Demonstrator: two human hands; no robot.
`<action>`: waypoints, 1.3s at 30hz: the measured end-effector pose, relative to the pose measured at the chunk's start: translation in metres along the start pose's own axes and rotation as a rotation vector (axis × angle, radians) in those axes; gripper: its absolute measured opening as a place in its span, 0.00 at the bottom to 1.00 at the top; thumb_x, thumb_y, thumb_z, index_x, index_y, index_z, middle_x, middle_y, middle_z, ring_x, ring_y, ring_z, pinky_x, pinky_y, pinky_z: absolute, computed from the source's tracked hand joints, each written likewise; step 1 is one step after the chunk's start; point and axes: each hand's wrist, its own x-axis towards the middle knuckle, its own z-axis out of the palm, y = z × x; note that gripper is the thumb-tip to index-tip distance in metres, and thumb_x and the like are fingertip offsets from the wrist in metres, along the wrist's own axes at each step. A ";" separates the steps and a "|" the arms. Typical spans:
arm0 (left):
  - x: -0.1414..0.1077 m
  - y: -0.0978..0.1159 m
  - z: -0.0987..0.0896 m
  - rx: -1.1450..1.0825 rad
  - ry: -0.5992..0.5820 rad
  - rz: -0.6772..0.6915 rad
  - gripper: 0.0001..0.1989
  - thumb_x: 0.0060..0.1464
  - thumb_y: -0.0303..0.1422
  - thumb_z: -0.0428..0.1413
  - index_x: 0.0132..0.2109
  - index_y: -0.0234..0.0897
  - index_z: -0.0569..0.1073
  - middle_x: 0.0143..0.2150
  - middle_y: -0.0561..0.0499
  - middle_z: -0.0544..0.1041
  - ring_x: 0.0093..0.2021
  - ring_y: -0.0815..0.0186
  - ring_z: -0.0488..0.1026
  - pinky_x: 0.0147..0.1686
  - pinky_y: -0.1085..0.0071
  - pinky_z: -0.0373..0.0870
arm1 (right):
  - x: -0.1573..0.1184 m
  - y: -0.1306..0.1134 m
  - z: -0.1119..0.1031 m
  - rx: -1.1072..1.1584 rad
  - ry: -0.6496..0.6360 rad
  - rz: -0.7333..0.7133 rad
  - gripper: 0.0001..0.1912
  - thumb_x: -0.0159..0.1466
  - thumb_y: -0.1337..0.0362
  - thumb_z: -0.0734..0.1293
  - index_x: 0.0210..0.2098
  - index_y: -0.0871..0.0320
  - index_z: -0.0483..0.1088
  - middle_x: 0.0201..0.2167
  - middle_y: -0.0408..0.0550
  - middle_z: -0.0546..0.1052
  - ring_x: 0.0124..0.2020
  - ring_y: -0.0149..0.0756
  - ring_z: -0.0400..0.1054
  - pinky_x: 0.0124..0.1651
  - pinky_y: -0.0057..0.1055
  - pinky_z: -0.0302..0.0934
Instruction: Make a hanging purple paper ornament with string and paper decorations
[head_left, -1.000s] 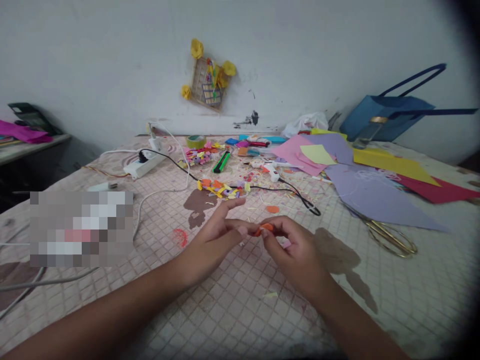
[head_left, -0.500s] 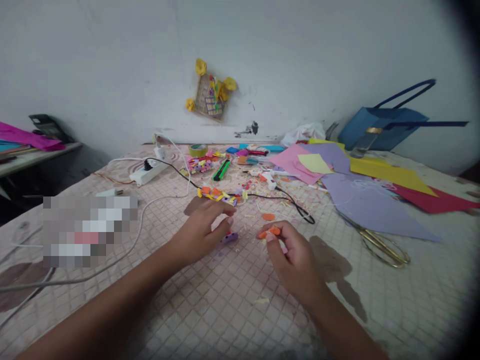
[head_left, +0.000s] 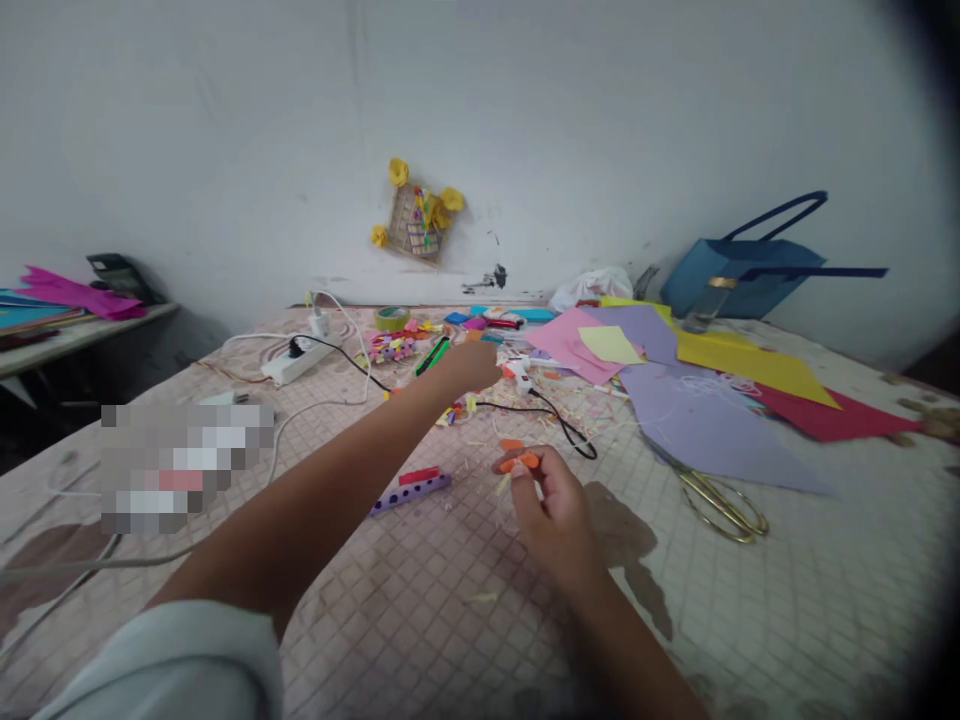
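Observation:
My right hand (head_left: 551,495) is closed in a pinch around a small orange paper piece (head_left: 527,461). Just beyond it, a second orange piece (head_left: 511,444) lies on the tablecloth. Stretched far forward, my left hand (head_left: 477,366) is beside a white glue gun (head_left: 521,377) with a black cord; its fingers are hidden, so whether it touches the gun is unclear. Below my left forearm lies a purple rolled strip with dark dots (head_left: 412,492), and a red piece (head_left: 420,476) is next to it. A green cutter (head_left: 433,355) lies partly behind the left forearm.
Coloured sheets (head_left: 720,430) spread over the right side, with gold-handled scissors (head_left: 724,505) at their near edge. A white power strip (head_left: 300,360) and loose cables (head_left: 279,440) are on the left. Paper scraps, a tape roll (head_left: 391,319) and a blue bag (head_left: 742,280) are farther back.
My left hand has moved forward and right from near the purple strip to the glue gun, uncovering the strip and red piece. My right hand still pinches the orange piece.

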 end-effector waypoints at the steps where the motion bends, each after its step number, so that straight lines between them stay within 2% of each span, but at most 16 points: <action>1: 0.009 0.001 0.000 0.008 -0.035 -0.001 0.16 0.59 0.35 0.52 0.52 0.34 0.67 0.51 0.44 0.70 0.46 0.60 0.71 0.44 0.58 0.71 | 0.001 0.001 -0.001 0.012 0.010 0.010 0.08 0.63 0.62 0.57 0.34 0.57 0.66 0.35 0.50 0.74 0.33 0.36 0.66 0.30 0.29 0.58; 4: 0.022 0.003 -0.001 0.034 -0.094 -0.004 0.16 0.59 0.35 0.52 0.53 0.34 0.67 0.51 0.44 0.70 0.46 0.60 0.71 0.44 0.58 0.71 | 0.002 0.001 -0.003 0.035 0.016 0.025 0.09 0.63 0.62 0.57 0.34 0.57 0.67 0.35 0.50 0.74 0.35 0.37 0.67 0.28 0.28 0.58; 6: 0.018 0.004 -0.003 0.051 -0.121 0.000 0.16 0.59 0.35 0.52 0.53 0.34 0.67 0.52 0.44 0.70 0.47 0.60 0.71 0.44 0.57 0.71 | 0.002 0.001 -0.004 0.052 0.006 0.033 0.08 0.63 0.62 0.58 0.34 0.57 0.67 0.34 0.50 0.74 0.36 0.37 0.67 0.27 0.27 0.57; 8: 0.005 0.003 -0.005 0.062 -0.152 0.012 0.16 0.59 0.35 0.52 0.52 0.34 0.67 0.51 0.44 0.70 0.46 0.60 0.71 0.44 0.58 0.71 | 0.002 0.000 -0.004 0.094 -0.009 0.083 0.09 0.63 0.61 0.58 0.35 0.57 0.67 0.34 0.49 0.74 0.31 0.35 0.66 0.23 0.26 0.55; 9: -0.005 0.001 -0.006 0.065 -0.166 0.020 0.15 0.59 0.36 0.52 0.50 0.33 0.69 0.49 0.45 0.72 0.45 0.61 0.72 0.43 0.59 0.71 | 0.002 0.001 -0.004 0.118 -0.023 0.117 0.10 0.64 0.60 0.58 0.35 0.56 0.67 0.33 0.49 0.74 0.29 0.33 0.65 0.20 0.25 0.52; 12: -0.045 -0.009 -0.006 0.063 -0.213 0.041 0.12 0.55 0.36 0.52 0.33 0.33 0.75 0.34 0.46 0.77 0.38 0.58 0.73 0.37 0.65 0.68 | 0.001 0.002 -0.004 0.154 -0.052 0.162 0.10 0.64 0.59 0.57 0.36 0.56 0.67 0.32 0.47 0.74 0.25 0.31 0.63 0.18 0.24 0.49; 16: -0.104 -0.031 0.010 0.052 -0.273 0.066 0.10 0.48 0.39 0.55 0.31 0.35 0.73 0.31 0.48 0.77 0.36 0.58 0.72 0.34 0.67 0.65 | 0.001 0.000 -0.003 0.150 -0.050 0.114 0.09 0.63 0.60 0.59 0.35 0.57 0.68 0.35 0.49 0.74 0.31 0.33 0.66 0.21 0.24 0.53; 18: -0.124 -0.040 0.021 0.037 -0.290 0.072 0.10 0.45 0.37 0.57 0.34 0.36 0.72 0.36 0.47 0.77 0.37 0.58 0.72 0.34 0.68 0.64 | 0.002 -0.001 -0.003 0.157 -0.058 0.120 0.09 0.63 0.60 0.59 0.34 0.57 0.68 0.35 0.49 0.74 0.30 0.33 0.65 0.21 0.24 0.53; 20: -0.134 -0.045 0.029 0.021 -0.298 0.071 0.08 0.46 0.34 0.55 0.34 0.35 0.71 0.35 0.48 0.77 0.36 0.59 0.72 0.32 0.69 0.63 | 0.002 -0.003 -0.003 0.163 -0.060 0.148 0.09 0.64 0.60 0.59 0.35 0.57 0.68 0.34 0.48 0.74 0.28 0.31 0.64 0.21 0.24 0.53; 22: -0.136 -0.046 0.032 -0.001 -0.304 0.090 0.05 0.49 0.31 0.52 0.33 0.36 0.71 0.33 0.49 0.76 0.34 0.62 0.72 0.30 0.71 0.63 | 0.001 -0.003 -0.004 0.176 -0.046 0.177 0.09 0.64 0.60 0.58 0.35 0.57 0.68 0.33 0.48 0.73 0.26 0.30 0.64 0.21 0.24 0.53; 25: -0.129 -0.042 0.030 -0.035 -0.295 0.148 0.07 0.53 0.30 0.48 0.34 0.36 0.71 0.34 0.50 0.76 0.34 0.64 0.71 0.32 0.71 0.64 | 0.000 -0.001 -0.006 0.211 -0.020 0.213 0.10 0.63 0.60 0.59 0.36 0.57 0.68 0.31 0.47 0.74 0.24 0.30 0.64 0.19 0.24 0.52; 28: -0.117 -0.039 0.034 -0.019 -0.204 0.285 0.11 0.58 0.30 0.45 0.37 0.35 0.73 0.36 0.48 0.75 0.37 0.64 0.71 0.38 0.70 0.66 | 0.000 0.000 -0.008 0.230 0.001 0.236 0.10 0.63 0.59 0.60 0.36 0.57 0.69 0.31 0.47 0.74 0.21 0.29 0.62 0.18 0.24 0.50; 30: -0.109 -0.040 0.043 0.056 -0.131 0.362 0.13 0.60 0.30 0.45 0.39 0.34 0.73 0.38 0.45 0.73 0.40 0.62 0.70 0.41 0.67 0.66 | 0.000 0.000 -0.009 0.235 0.011 0.250 0.10 0.63 0.59 0.60 0.36 0.57 0.69 0.32 0.47 0.75 0.20 0.28 0.61 0.18 0.24 0.50; 34: -0.101 -0.049 0.065 0.082 -0.096 0.366 0.14 0.60 0.26 0.44 0.46 0.35 0.73 0.40 0.43 0.73 0.42 0.59 0.69 0.45 0.62 0.65 | 0.002 0.000 -0.011 0.209 0.022 0.304 0.11 0.63 0.58 0.59 0.37 0.57 0.69 0.36 0.49 0.75 0.20 0.27 0.60 0.17 0.24 0.51; 36: -0.100 -0.052 0.072 0.038 -0.083 0.351 0.14 0.61 0.27 0.44 0.49 0.36 0.71 0.41 0.44 0.73 0.44 0.60 0.68 0.46 0.62 0.64 | 0.003 0.001 -0.012 0.183 0.034 0.298 0.11 0.63 0.58 0.58 0.37 0.57 0.68 0.37 0.49 0.75 0.23 0.29 0.63 0.20 0.25 0.56; 39: -0.102 -0.052 0.076 -0.026 -0.084 0.302 0.14 0.63 0.31 0.42 0.46 0.36 0.71 0.43 0.44 0.73 0.45 0.60 0.68 0.47 0.63 0.64 | 0.005 0.003 -0.013 0.133 0.047 0.264 0.10 0.63 0.58 0.59 0.34 0.56 0.69 0.37 0.49 0.75 0.34 0.35 0.68 0.32 0.29 0.62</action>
